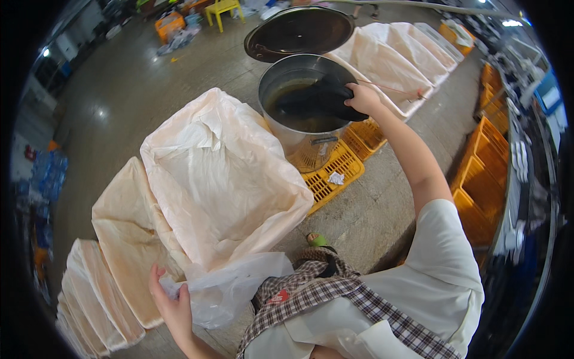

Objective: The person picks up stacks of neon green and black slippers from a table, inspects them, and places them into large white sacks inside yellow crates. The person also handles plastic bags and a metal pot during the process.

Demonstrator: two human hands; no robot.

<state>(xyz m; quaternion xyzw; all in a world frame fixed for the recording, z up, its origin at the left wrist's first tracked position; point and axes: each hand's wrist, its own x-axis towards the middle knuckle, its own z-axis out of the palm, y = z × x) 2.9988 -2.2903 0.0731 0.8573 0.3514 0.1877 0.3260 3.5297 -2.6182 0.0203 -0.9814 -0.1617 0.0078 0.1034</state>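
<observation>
Over the rim of a tall metal pot [281, 128], my right hand [362, 100] is closed on a limp black thing [317, 99] that looks like cloth. Its far end hangs down into the pot, where brownish liquid shows. My left hand [173, 302] is low on the left, its thumb and fingers curled around the bunched edge of a clear plastic bag [221, 293]. The bag drapes against a large bin lined with pale fabric [221, 173], which stands between my hands.
The pot stands on yellow plastic crates [341, 167], with a crumpled white scrap [336, 178] on one. A round dark lid [299, 33] is behind it. More pale-lined bins [128, 227] stand left and far right [388, 54]. Orange crates [478, 179] line the right side.
</observation>
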